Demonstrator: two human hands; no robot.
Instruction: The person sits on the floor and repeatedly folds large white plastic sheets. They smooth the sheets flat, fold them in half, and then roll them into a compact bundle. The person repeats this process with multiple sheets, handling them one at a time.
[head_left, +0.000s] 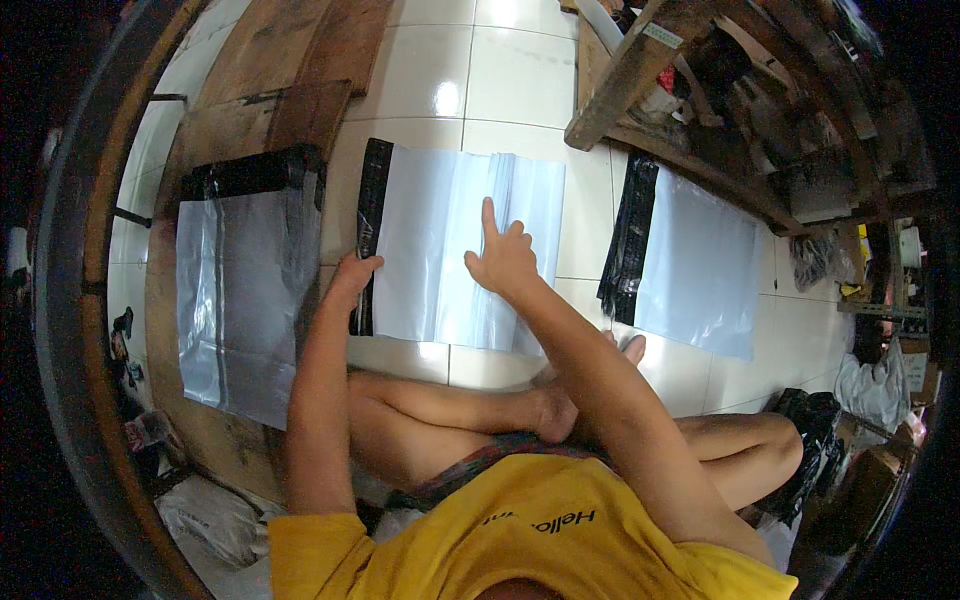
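A yellow shirt [600,550] lay nearest the head camera, with a pair of folded legs [450,420] beyond it. In this view, the only one I had, the middle stack of plastic bags [420,240] rested on the tiled floor [410,70] in front of the legs, its black edge to the left. The left hand [358,272] was at that edge, thumb across it; its fingers were mostly hidden, so I could not tell whether it was pinching. The right hand [503,262] was spread over the rippled white part, forefinger straight out, thumb apart, the rest bent, gripping nothing that I could see.

I judged each bag to be light, soft and slippery, likely to crease and slide on its neighbours but hard to break. The black edge looked the best place to take hold, with a flat palm steadying the white part.

I counted two hands and three stacks: the middle one, a left stack [250,270] on wooden boards [300,60], and a right stack [700,265] on the tiles. Single bags I could not count.
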